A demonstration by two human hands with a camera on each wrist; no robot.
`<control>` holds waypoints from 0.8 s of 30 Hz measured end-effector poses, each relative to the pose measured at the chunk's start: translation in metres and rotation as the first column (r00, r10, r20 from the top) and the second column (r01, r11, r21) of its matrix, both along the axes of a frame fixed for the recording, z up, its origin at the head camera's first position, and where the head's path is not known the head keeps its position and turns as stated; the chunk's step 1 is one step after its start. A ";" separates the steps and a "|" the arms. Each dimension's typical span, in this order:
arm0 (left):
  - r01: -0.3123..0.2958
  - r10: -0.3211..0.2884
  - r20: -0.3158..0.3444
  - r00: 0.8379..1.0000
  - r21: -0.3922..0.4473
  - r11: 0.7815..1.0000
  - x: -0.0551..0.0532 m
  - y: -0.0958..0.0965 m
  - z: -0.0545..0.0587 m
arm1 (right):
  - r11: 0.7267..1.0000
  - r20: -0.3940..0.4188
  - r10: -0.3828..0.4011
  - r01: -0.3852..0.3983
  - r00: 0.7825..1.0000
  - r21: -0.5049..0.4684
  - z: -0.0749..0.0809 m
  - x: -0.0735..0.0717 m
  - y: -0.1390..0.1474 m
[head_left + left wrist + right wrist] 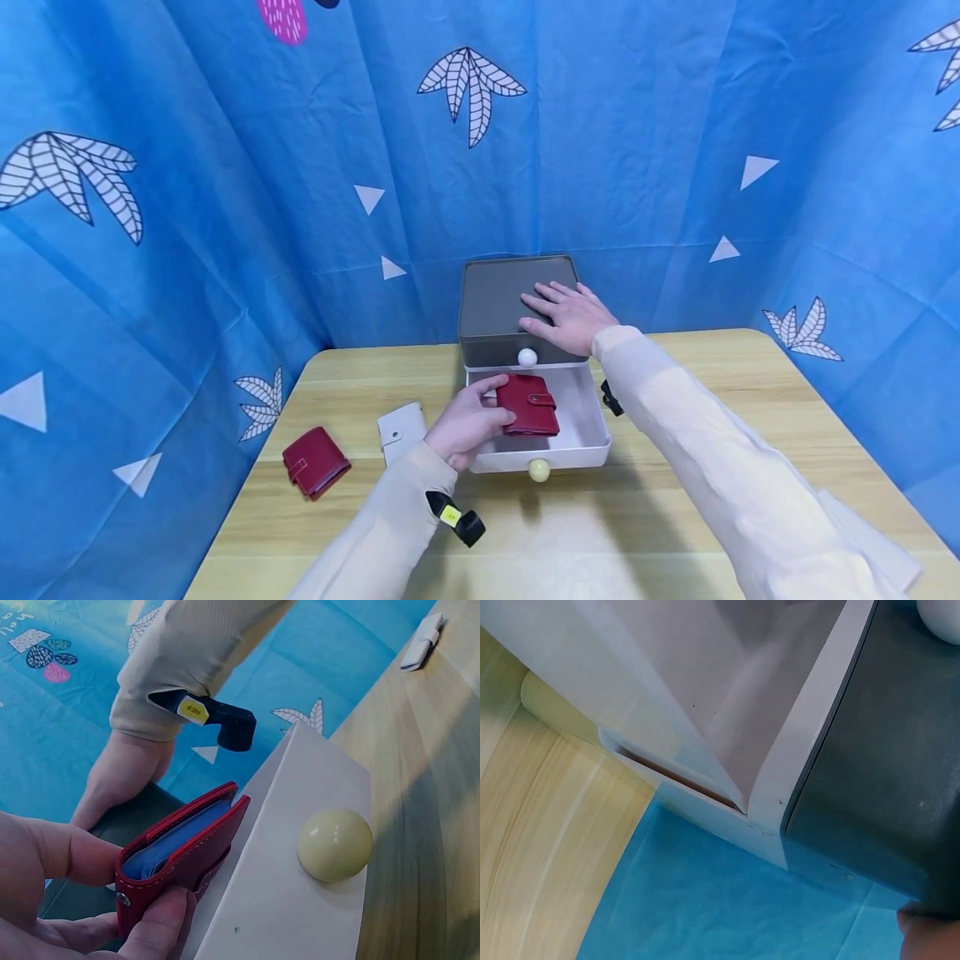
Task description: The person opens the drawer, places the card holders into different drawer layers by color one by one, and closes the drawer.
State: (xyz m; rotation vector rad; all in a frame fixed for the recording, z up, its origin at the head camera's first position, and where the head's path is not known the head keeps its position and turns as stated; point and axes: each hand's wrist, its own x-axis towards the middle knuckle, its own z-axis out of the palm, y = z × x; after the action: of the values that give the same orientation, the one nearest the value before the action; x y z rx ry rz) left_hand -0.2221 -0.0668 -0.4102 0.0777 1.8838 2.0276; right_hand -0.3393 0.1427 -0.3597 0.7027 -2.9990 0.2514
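Observation:
A small red wallet (pixel 528 406) with a snap strap is pinched between the thumb and fingers of my left hand (pixel 467 421). It is over the pulled-out white drawer (pixel 581 408), close to its inside; cards or sleeves show at the wallet's edge in the left wrist view. The drawer's front bears a cream round knob (pixel 335 845). My right hand (pixel 570 318) rests on the top of the dark grey drawer box (pixel 491 296), fingers spread. In the right wrist view only a bit of that hand shows, at the lower right corner.
Left of the drawer lies a white wallet (pixel 401 429), partly behind my left hand. A second red wallet (pixel 317 462) sits near the table's left edge. Something flat and white (pixel 873 537) lies by my right sleeve. Blue curtain (pixel 637 167) hangs behind the wooden table (pixel 720 375).

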 end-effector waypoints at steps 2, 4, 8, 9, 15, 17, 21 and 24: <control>0.006 -0.006 0.000 1.000 -0.011 1.000 -0.002 0.001 0.000 | 1.000 -0.004 0.005 -0.005 1.000 0.000 0.001 0.000 0.000; 0.014 -0.014 -0.003 1.000 -0.025 1.000 -0.004 0.003 0.000 | 1.000 -0.010 0.008 -0.008 1.000 0.002 0.002 0.001 -0.001; 0.030 -0.030 0.003 1.000 -0.074 0.997 -0.009 0.006 0.001 | 1.000 -0.012 0.005 -0.005 1.000 0.005 0.002 0.002 -0.001; 0.032 -0.032 0.004 0.999 -0.083 0.996 -0.010 0.007 0.001 | 1.000 -0.012 0.006 -0.006 1.000 0.004 0.002 0.002 -0.001; 0.022 -0.020 0.023 1.000 -0.102 0.995 -0.020 0.014 0.002 | 1.000 -0.018 0.006 -0.006 1.000 -0.005 0.002 0.001 0.000; 0.017 -0.014 0.031 0.999 -0.112 0.994 -0.022 0.016 0.002 | 1.000 -0.016 0.004 -0.004 1.000 -0.001 0.002 0.001 0.001; 0.011 -0.005 0.039 0.999 -0.138 0.990 -0.025 0.021 0.000 | 1.000 -0.005 0.008 -0.008 1.000 0.005 0.002 0.002 0.000; 0.005 0.000 0.029 1.000 -0.173 0.985 -0.028 0.025 -0.001 | 1.000 -0.005 0.011 -0.011 1.000 0.000 0.003 0.002 0.000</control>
State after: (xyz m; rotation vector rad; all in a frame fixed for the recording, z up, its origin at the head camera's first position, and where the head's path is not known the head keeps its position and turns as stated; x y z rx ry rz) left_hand -0.2500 -0.0416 -0.4117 0.0053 2.0319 1.8443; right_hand -0.3370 0.1429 -0.3569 0.7192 -2.9911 0.2491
